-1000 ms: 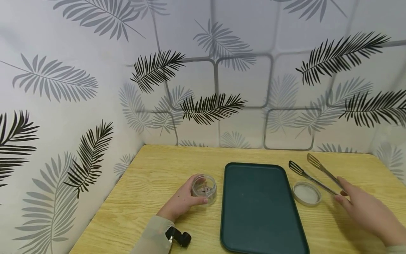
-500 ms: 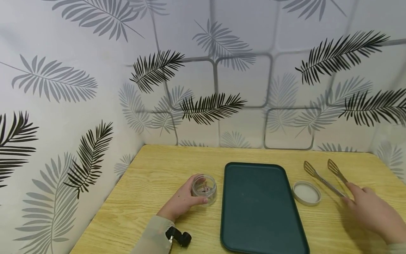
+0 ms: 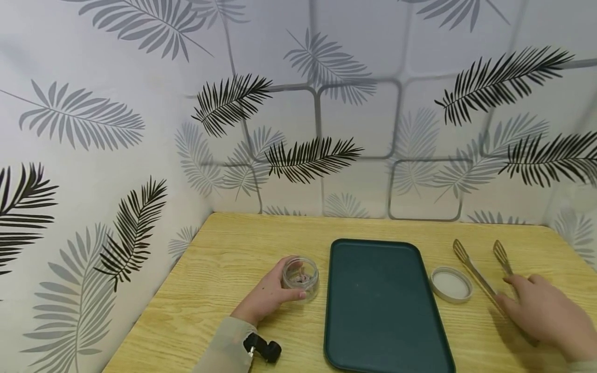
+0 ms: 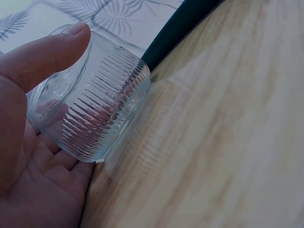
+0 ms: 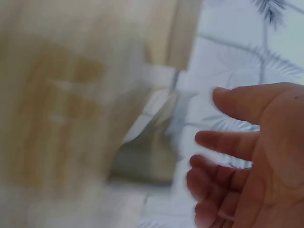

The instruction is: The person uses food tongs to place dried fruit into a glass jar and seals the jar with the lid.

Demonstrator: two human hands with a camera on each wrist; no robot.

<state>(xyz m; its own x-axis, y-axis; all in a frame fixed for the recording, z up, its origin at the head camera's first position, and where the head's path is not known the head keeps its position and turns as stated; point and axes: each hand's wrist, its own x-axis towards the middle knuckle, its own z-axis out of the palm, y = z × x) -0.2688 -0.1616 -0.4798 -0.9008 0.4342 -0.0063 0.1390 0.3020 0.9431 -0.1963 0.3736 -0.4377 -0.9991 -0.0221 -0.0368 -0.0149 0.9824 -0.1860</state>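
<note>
My left hand grips a clear glass jar standing on the table, thumb on the near side and fingers behind. In the left wrist view the jar shows ribbed walls and something small, pinkish and dark inside, too unclear to name. Metal tongs with slotted ends lie at the right of the table, their jaws spread. Over their handle end is my right hand. In the right wrist view this hand has thumb and fingers apart with nothing between them; the tongs appear blurred beside the fingertips.
A dark green rectangular tray lies mid-table between the hands. Just right of it is a round, pale lid, close to the tongs. Patterned wall borders the wooden table at the back and left.
The right hand has carried the tongs rightward and set them down, and its fingers have come off them. The left hand and jar have stayed in place.
</note>
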